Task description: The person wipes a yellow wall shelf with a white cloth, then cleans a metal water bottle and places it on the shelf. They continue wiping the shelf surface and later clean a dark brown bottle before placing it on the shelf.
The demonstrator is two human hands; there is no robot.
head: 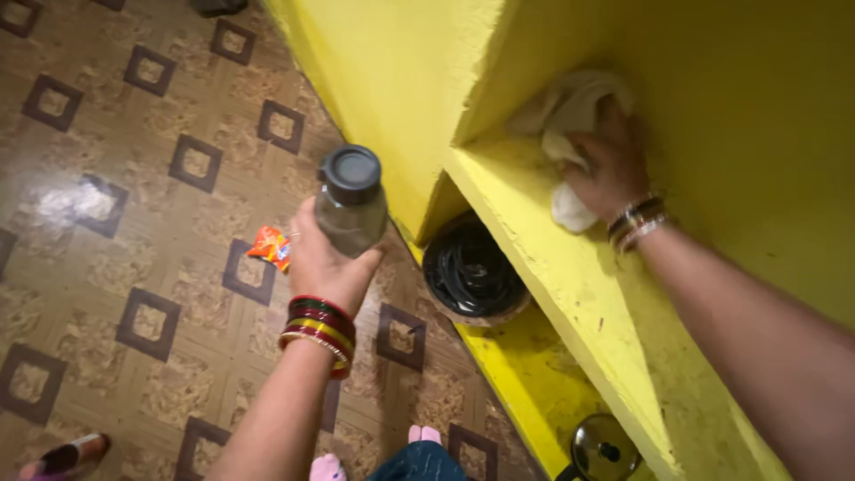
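Observation:
My left hand (322,263) grips a clear plastic jar (351,202) with a grey screw lid, held up over the floor to the left of the yellow shelf. Red, green and yellow bangles ring that wrist. My right hand (611,169) presses a crumpled white cloth (568,120) into the back corner of the yellow shelf (534,240). Metal bangles sit on my right wrist.
A round black container (472,272) sits on the lower yellow shelf. A pot with a glass lid (604,448) stands further along at the bottom. An orange wrapper (271,247) lies on the patterned brown floor. My feet (374,454) and a sandal (67,456) show at the bottom edge.

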